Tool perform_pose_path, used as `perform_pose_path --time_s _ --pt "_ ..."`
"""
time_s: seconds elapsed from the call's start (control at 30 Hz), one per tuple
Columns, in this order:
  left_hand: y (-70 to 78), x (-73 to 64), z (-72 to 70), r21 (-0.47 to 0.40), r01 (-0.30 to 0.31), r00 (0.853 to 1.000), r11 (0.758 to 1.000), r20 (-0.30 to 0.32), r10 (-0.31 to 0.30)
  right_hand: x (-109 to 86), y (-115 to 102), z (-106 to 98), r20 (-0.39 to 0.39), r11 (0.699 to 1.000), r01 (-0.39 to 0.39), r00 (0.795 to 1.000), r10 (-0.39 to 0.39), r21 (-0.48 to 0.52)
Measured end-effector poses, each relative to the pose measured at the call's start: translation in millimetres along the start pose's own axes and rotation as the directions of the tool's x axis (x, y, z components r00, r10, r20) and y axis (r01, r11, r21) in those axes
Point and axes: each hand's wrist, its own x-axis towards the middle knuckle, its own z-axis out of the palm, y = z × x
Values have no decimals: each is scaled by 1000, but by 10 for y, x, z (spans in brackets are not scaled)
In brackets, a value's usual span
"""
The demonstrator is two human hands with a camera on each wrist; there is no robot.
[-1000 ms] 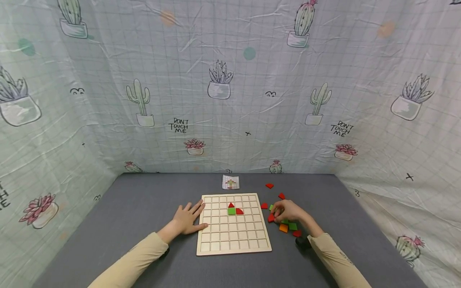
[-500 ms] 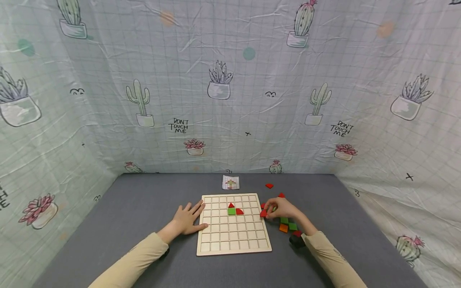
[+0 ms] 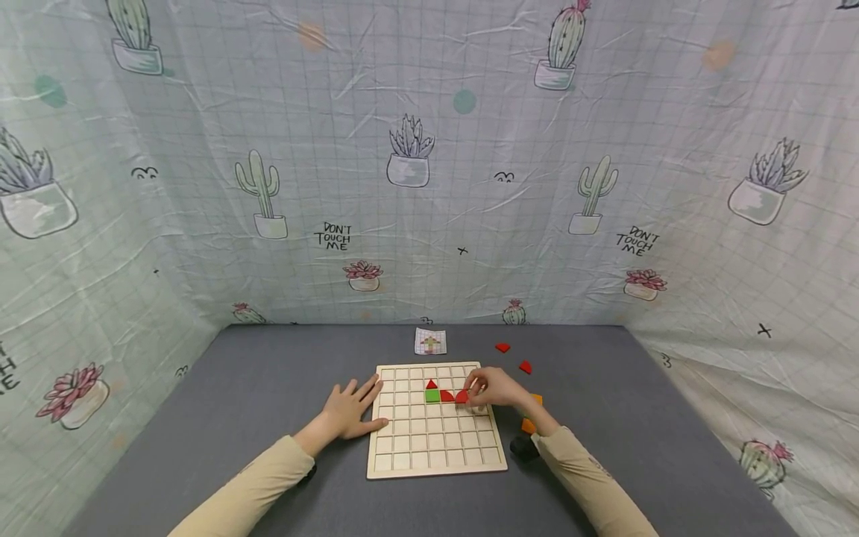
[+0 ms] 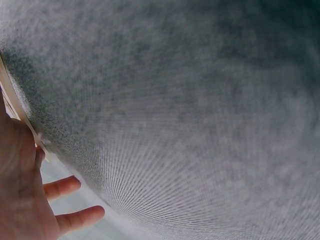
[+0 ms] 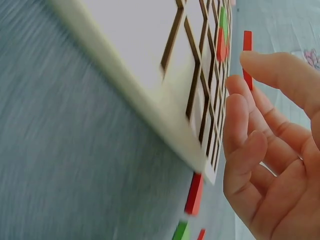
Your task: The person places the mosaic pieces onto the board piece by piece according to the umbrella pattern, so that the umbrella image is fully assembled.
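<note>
A light wooden grid board lies on the grey table. Over its left edge rests my left hand, fingers spread and thumb on the frame; the left wrist view shows these fingers stretched out. My right hand is above the board's upper right part and pinches a red tile between thumb and fingertips, its thin edge facing the right wrist camera. Left of the held tile, in the grid, sit a red rounded tile, a green square and a red triangle.
Behind the board lies a small printed pattern card. Loose red tiles and orange tiles are on the table to the right, some hidden by the right arm. Beside the board's edge, a red tile and a green tile show.
My right hand has moved left from the loose tiles, carrying the red tile over the board's edge to near the rounded red tile. The left hand stays put.
</note>
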Motion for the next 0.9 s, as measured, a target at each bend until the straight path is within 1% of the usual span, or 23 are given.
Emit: perform_pose_path --time_s 0.23,0.47,0.73,0.8,0.9 --pt "-7 5 23 8 3 1000 1000 -12 -3 181 -128 142 -12 1000 -15 1000 16 14" --pt "-16 13 27 2 9 1000 1000 -10 -9 346 -249 261 -43 1000 -25 999 25 0" --pt "-18 25 42 8 18 1000 1000 -2 -18 528 -330 376 -57 997 -66 996 68 33" --pt "-14 27 41 3 18 1000 1000 -4 -18 563 -330 402 -61 996 -84 994 87 38" --pt "-9 33 37 -4 16 1000 1000 -2 -16 599 -333 433 -54 990 -122 991 126 74"
